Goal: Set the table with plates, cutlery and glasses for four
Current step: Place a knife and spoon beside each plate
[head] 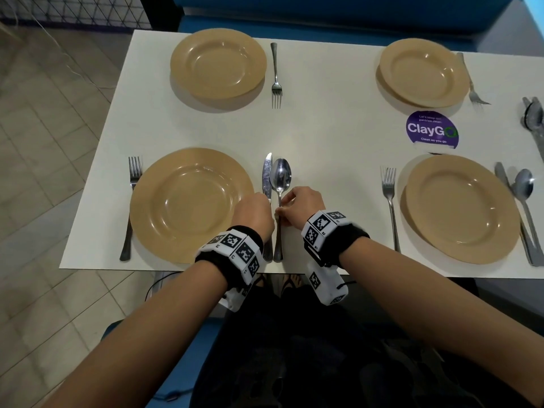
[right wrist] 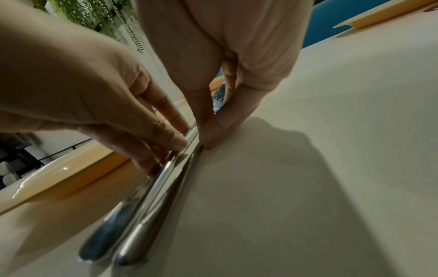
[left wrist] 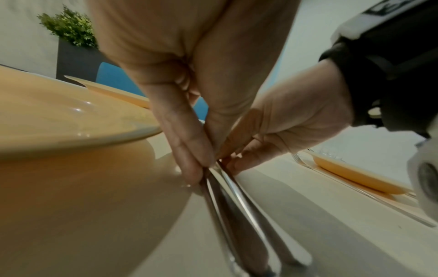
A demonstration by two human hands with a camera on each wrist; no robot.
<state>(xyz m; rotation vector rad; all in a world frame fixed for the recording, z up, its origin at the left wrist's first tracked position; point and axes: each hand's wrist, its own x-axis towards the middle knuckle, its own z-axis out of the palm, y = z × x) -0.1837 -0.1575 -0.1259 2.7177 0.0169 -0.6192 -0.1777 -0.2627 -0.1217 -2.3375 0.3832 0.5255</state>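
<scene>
Left hand (head: pixel 254 213), grip apart, presses straight fingers on the knife (head: pixel 267 175) just right of the near-left plate (head: pixel 147 219). Right hand (head: pixel 300 203) pinches the spoon (head: pixel 280 173) handle. Both utensils lie on the desk (head: pixel 323 142). Risk: uneven sideways pressure could skew or overlap the handles.

Both hands side by side, wrists banded.
Left hand (head: pixel 254 213), arm at 7 o'clock, fingers (right wrist: pixel 163 129) straight, tips down; right hand (head: pixel 300 203), arm at 4 o'clock, pinches the spoon (head: pixel 280 175).
</scene>
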